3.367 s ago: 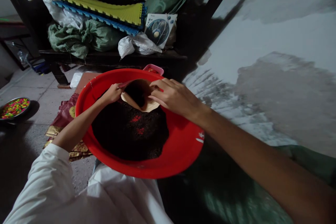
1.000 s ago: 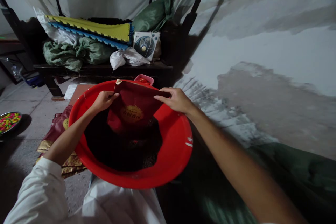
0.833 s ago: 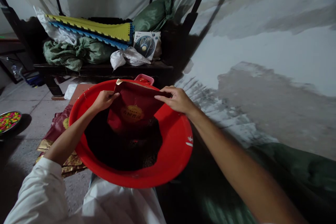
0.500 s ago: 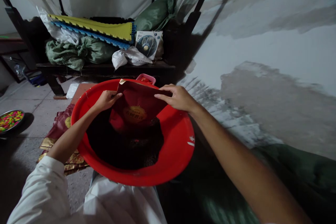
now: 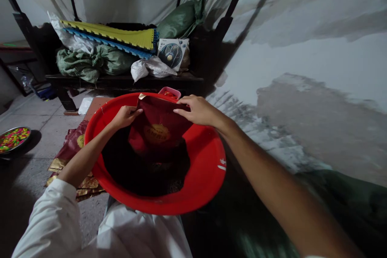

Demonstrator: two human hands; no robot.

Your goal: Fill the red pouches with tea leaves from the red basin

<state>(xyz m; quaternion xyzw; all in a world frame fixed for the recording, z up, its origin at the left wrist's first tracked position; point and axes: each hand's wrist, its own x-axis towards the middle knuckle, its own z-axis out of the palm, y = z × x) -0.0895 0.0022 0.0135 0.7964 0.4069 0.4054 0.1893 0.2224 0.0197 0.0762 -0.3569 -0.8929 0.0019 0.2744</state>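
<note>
A dark red packaging bag [image 5: 160,125] with a gold emblem hangs upright inside a large red plastic basin [image 5: 208,165]. My left hand [image 5: 125,116] pinches its upper left edge between thumb and fingers. On the upper right edge, my right hand [image 5: 195,109] holds the bag the same way. Dark loose contents [image 5: 130,173] fill the basin's bottom, too shadowed to name; the bag's lower end meets them. Left of the basin, more dark red bags [image 5: 72,141] with gold parts lie in a pile on the floor.
A metal bowl of colourful small pieces [image 5: 14,139] sits on the floor at far left. Behind the basin are a pink container [image 5: 169,92] and a dark wooden bench [image 5: 127,82] bearing sacks, foam mats [image 5: 115,34] and a box fan [image 5: 172,53]. A stained wall [image 5: 302,100] rises at right.
My right hand has shifted slightly left along the bag's top edge, nearer to my left hand. The whole view has moved a little; both hands keep their hold.
</note>
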